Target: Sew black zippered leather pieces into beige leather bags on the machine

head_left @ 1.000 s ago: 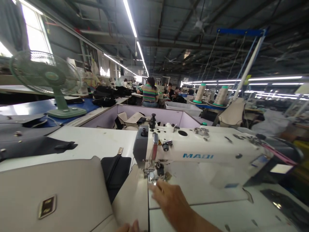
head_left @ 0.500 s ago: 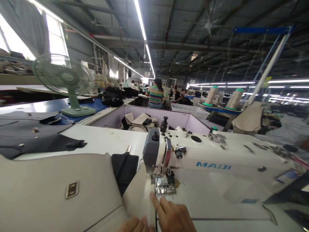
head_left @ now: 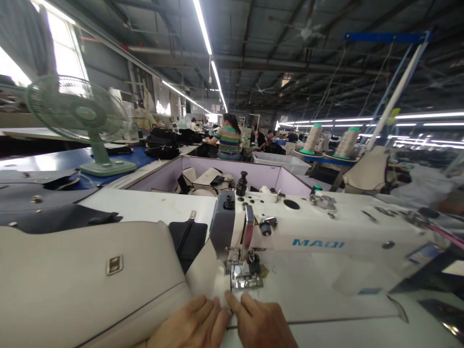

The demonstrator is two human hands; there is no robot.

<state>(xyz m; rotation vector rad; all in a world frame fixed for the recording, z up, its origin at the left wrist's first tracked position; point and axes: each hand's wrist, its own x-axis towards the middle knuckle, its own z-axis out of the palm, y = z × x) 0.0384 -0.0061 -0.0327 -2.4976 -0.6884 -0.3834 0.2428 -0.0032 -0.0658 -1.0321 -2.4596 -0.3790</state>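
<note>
A beige leather-like bag panel (head_left: 203, 270) runs under the metal presser foot (head_left: 246, 278) of a white sewing machine (head_left: 308, 232). Just in front of the foot, my left hand (head_left: 194, 321) is closed on the panel's near part, fingers bunched together. My right hand (head_left: 263, 321) lies beside it, index finger stretched along the dark panel edge close to the foot; its thumb is hidden. Left of my hands spreads a large beige bag piece (head_left: 83, 275) bearing a metal lock plate (head_left: 115, 265). Behind it lies a black strip (head_left: 192, 241) with a metal end.
A green fan (head_left: 97, 130) stands on a blue tabletop at left, near dark grey bag pieces (head_left: 43, 208). Beyond the machine, a lilac-walled bin (head_left: 159, 181) holds beige pieces. Thread cones (head_left: 311, 139) stand at right. A person in a striped top (head_left: 229, 140) is farther back.
My left hand has come up and forward from the bottom edge, beside my right fingertips. The right hand stays near the foot. The whole view has shifted slightly.
</note>
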